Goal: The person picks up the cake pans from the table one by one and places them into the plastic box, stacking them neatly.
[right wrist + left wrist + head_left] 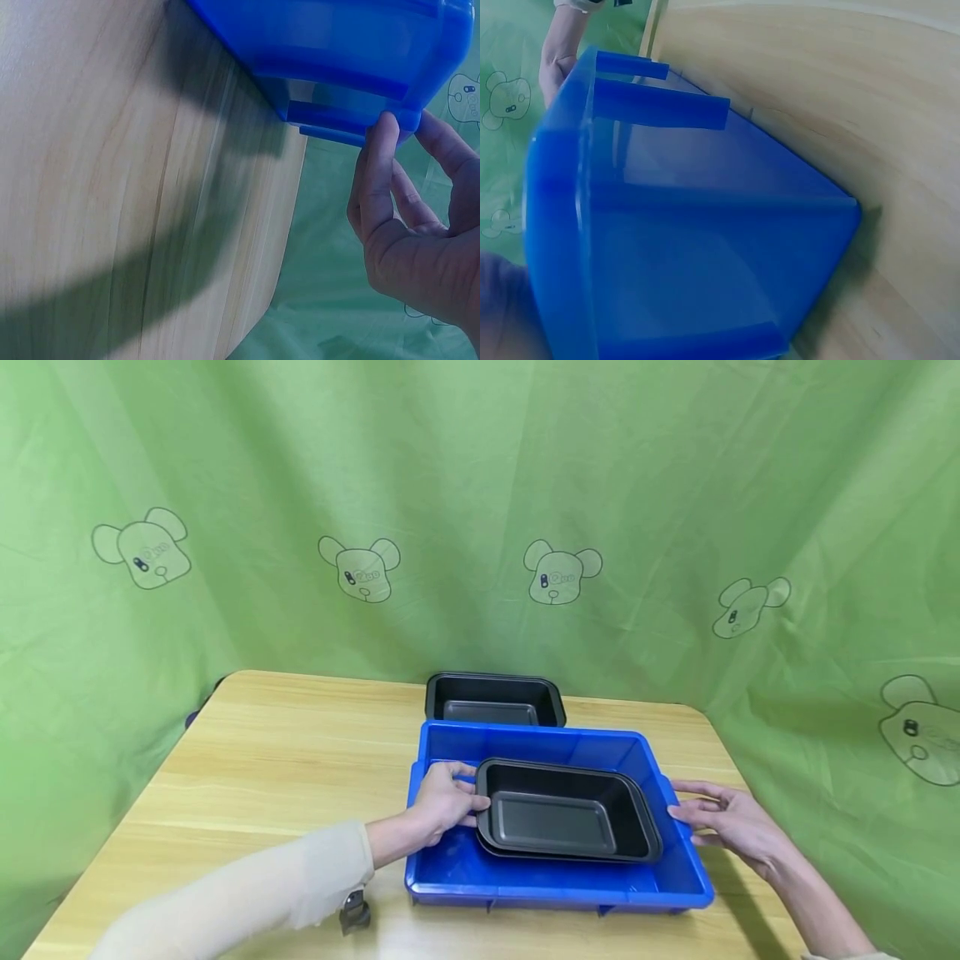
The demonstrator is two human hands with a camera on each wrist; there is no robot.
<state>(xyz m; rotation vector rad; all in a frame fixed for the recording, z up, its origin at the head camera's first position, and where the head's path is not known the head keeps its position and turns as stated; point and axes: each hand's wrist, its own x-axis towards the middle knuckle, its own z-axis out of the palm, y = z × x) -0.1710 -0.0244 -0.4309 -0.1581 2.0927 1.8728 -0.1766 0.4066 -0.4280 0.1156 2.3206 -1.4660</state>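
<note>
A black loaf pan (555,822) lies at a slight slant inside a blue plastic bin (547,900), and a second dark rim shows just under its front edge. With the thumb over the rim, my left hand (442,802) pinches the pan's left end. At the bin's right side, my right hand (731,827) holds the rim between thumb and fingers; the right wrist view shows the fingertips (386,127) at the bin's edge. In the left wrist view the bin's outer wall (682,262) hides the pan and most of the left hand.
Another black loaf pan (495,690) stands behind the bin, its near part hidden by the bin wall. Everything rests on a light wooden table (285,760). A green curtain (465,460) printed with mouse-like heads hangs around the back and sides.
</note>
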